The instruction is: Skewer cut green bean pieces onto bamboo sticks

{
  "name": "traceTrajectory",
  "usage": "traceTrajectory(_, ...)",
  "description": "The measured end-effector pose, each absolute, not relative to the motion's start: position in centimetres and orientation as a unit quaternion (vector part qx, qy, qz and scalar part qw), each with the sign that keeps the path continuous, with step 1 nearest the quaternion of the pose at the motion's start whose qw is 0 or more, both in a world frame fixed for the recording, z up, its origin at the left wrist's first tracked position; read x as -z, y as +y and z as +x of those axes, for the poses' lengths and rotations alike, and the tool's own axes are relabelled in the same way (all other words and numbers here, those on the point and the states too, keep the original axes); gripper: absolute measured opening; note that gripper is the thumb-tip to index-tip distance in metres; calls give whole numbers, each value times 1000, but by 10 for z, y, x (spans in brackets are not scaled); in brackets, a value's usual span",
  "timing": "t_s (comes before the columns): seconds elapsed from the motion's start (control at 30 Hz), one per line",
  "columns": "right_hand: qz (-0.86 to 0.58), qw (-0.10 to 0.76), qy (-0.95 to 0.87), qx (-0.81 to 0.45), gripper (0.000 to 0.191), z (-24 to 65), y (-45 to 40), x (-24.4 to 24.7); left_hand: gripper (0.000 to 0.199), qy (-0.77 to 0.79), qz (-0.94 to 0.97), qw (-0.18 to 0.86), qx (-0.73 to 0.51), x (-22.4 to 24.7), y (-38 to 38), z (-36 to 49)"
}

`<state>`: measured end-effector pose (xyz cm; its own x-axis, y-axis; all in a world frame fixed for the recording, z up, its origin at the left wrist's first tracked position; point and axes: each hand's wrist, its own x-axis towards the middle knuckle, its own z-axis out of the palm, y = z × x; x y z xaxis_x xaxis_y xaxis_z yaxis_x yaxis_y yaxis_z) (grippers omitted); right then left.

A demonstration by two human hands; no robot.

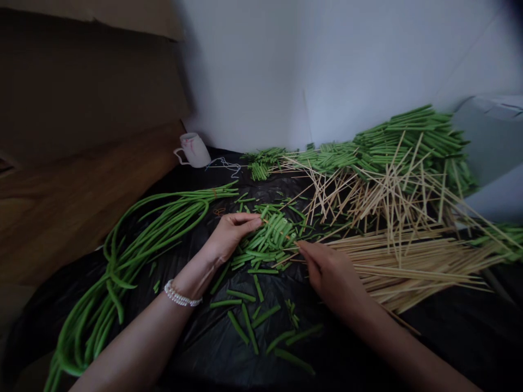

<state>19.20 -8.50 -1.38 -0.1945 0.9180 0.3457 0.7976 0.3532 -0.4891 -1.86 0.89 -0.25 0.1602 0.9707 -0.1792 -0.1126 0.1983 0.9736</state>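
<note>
My left hand [233, 233], with a white beaded bracelet on its wrist, is closed in a pinch at one end of a thin bamboo skewer [288, 237]. My right hand [333, 272] pinches the same skewer near its other end. Cut pieces of long green bean [279, 228] lie close along and around the skewer; which of them are threaded on it I cannot tell. Under both hands spreads a heap of cut bean pieces [249, 256]. More loose pieces [249, 326] are scattered nearer to me on the black plastic sheet [196, 348].
Uncut long beans [143, 228] lie bundled at left. Bare bamboo skewers [400, 261] are piled at right, below stacked skewered beans [412, 136]. A white mug [195, 150] lies tilted at the back beside tangled string [224, 165]. A cardboard box [90, 71] stands at left.
</note>
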Motion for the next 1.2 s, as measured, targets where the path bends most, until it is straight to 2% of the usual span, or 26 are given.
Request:
traceTrajectory(0.13,-577,259,-769,-92,33,193,-86,16,30,495,488,567,-442,2,7,-17)
traceTrajectory(0.3,-563,281,-769,-113,30,194,-85,13,30,452,450,630,-444,2,10,-19)
traceTrajectory(0.53,-573,259,-776,-47,37,191,-90,15,25,453,430,646,-438,4,13,-24)
traceTrajectory(0.7,-533,324,-761,-177,26,191,-85,7,25,457,448,638,-428,4,12,-24)
traceTrajectory(0.8,-528,333,-737,-258,29,192,-82,3,24,444,445,653,-422,3,11,-23)
traceTrajectory(0.93,-523,353,-752,-192,24,193,-83,7,23,439,440,663,-419,3,10,-22)
traceTrajectory(1.07,-533,332,-771,-106,31,194,-85,13,22,418,444,675,-415,4,10,-23)
traceTrajectory(1.2,-522,360,-751,-185,24,193,-84,8,21,403,446,685,-411,3,9,-23)
